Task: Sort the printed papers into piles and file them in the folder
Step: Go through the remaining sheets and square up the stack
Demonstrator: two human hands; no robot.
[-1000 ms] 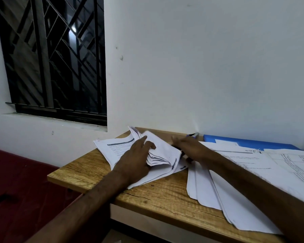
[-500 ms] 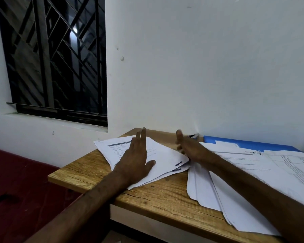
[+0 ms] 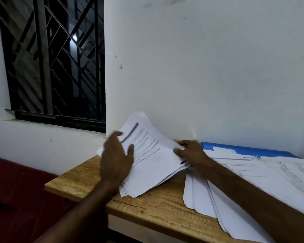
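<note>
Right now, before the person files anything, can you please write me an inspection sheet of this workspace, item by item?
Surface: light wooden table top, dark crack line near the front.
Job's things: stack of printed white papers, tilted, far edge raised toward the wall; flat blue folder against the wall, partly under sheets; fanned pile of white printed sheets on the table's right part.
Clutter: nothing seen.
Grippers: left hand lies on the stack's left side, fingers spread, blurred; right hand pinches its right edge.
Cables: nothing seen.
Surroundings: white wall; dark window with metal grille; dark red surface below left.
</note>
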